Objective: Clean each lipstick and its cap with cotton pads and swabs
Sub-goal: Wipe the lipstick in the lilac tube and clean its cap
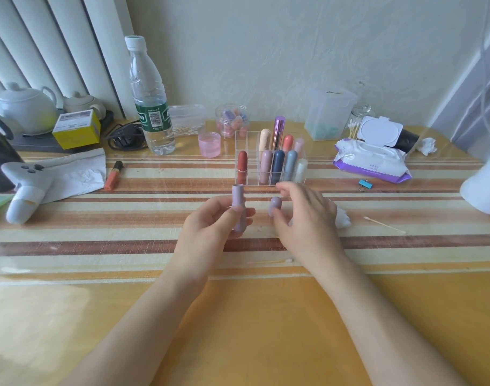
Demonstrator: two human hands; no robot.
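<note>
Left hand [207,227] is gripping the uncapped lilac lipstick [238,203]; right hand [305,218] is pinching the lilac cap [275,205].
The left fingers and thumb are curling round the lower body of the lipstick and holding it upright above the striped table [238,316], open end up. The right thumb and fingers are closing on the cap, rounded end up, just beside the lipstick and apart from it. Both items are sitting in front of the clear organizer [246,132], which is holding other lipsticks. A crumpled white pad [342,220] is lying just beside the right hand, and a cotton swab [384,224] is lying on the table further right.
</note>
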